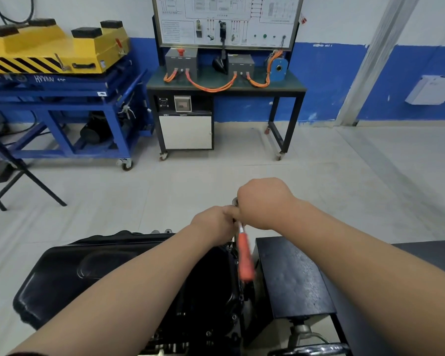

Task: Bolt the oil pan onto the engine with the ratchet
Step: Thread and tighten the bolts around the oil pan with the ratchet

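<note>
Oil pan [88,273]: seated on engine [216,337], below and left of fingers. Left hand [216,222] and right hand [265,201] both clamped on ratchet [246,255] head, orange handle hanging just below fingers. Pan placement apparently done, bolting under way; bolts fitted or remaining not discernible.

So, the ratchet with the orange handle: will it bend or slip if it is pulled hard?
The ratchet is probably stiff: its shaft looks like straight metal. The orange grip seems moulded, so likely not slippery. The left hand and right hand hold only its top, so the free handle may swing.
</note>
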The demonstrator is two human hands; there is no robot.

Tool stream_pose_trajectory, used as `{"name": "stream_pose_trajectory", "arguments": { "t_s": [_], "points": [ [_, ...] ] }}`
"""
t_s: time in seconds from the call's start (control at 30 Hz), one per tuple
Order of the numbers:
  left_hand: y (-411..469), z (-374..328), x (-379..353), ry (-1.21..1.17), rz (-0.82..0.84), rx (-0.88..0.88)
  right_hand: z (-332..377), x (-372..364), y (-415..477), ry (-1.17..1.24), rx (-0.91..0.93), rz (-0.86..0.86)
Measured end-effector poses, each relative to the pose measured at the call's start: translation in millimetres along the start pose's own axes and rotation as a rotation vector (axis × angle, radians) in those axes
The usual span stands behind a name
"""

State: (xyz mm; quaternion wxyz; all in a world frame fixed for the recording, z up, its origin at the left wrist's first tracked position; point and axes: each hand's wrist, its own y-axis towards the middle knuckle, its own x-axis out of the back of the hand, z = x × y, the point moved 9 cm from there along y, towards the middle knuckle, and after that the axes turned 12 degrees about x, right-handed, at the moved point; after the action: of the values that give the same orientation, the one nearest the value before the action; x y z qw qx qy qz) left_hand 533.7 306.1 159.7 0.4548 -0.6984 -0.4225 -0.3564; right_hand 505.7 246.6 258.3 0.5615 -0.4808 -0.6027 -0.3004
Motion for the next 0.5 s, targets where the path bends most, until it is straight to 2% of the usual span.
{"name": "stream_pose_trajectory", "arguments": {
  "t_s": [0.07,0.13,0.2,0.3,0.4,0.5],
  "points": [
    [-1,1,0,-0.08,0.058,0.007,2,-4,1,0.033,-0.038,0.026],
    [-1,-2,-1,0.016,0.066,-0.013,7,-2,3,0.019,-0.005,0.039],
    [-3,-8,-2,0.142,0.041,-0.041,13,4,3,-0.004,0.089,0.022],
    [-2,-10,-7,0.169,0.015,-0.059,24,11,2,-0.088,0.255,-0.009],
    [2,-2,-6,0.177,-0.013,-0.037,18,17,2,-0.11,0.149,-0.079],
    [0,1,-4,0.121,-0.012,0.012,8,2,2,0.046,-0.027,-0.046]
  ]
}}
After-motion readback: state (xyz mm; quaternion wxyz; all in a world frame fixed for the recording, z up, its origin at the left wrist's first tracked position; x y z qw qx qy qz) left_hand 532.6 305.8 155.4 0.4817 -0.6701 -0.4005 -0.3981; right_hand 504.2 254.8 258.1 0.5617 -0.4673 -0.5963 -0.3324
